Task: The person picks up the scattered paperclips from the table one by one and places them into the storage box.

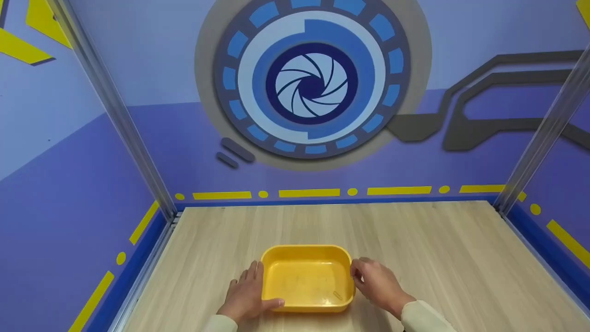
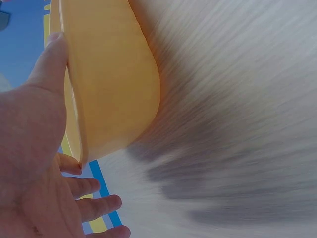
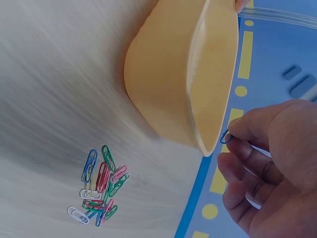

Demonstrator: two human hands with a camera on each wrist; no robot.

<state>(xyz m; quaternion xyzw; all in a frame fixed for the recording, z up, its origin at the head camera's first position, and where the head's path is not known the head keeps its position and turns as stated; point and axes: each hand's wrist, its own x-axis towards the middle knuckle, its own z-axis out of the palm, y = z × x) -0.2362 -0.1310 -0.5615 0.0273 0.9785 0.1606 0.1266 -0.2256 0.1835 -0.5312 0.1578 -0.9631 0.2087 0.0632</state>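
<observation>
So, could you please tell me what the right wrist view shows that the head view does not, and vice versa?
Only the right wrist view shows the mixed-colour clips lying on the table, and the blue clip pinched in the right hand.

Only the head view shows a single clip inside the tray, and both sleeves.

Both share the tray, the right hand, the table and parts of the patterned wall.
</observation>
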